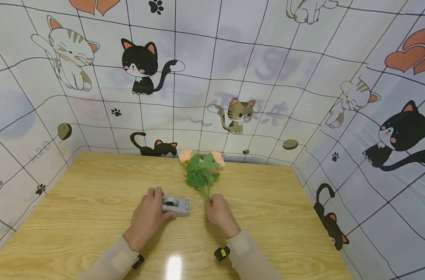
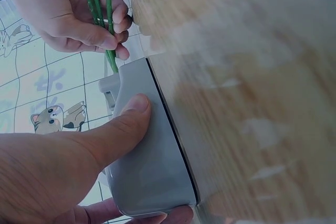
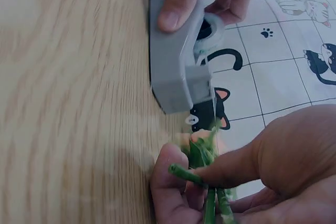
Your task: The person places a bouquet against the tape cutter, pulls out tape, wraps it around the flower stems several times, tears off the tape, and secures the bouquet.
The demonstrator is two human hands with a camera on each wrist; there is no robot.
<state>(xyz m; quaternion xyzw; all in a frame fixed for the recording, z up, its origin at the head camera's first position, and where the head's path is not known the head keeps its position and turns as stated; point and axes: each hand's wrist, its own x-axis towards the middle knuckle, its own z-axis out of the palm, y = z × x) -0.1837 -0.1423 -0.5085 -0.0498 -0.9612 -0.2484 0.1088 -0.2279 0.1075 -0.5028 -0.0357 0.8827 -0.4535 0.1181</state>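
Note:
A grey tape dispenser with a roll of tape in it stands on the wooden table. My left hand grips it from the left, its thumb along the near side and the fingers round the far side. To the right, my right hand pinches the green stems of a small bunch of flowers. Its leaves and peach blooms point away from me toward the back wall. Several cut stem ends stick out past the right thumb. A gap separates the stems from the dispenser.
The wooden table reaches back to a wall hanging printed with cats and grid lines, which also runs along both sides. Each sleeve carries a black wrist device, one of them at the right cuff.

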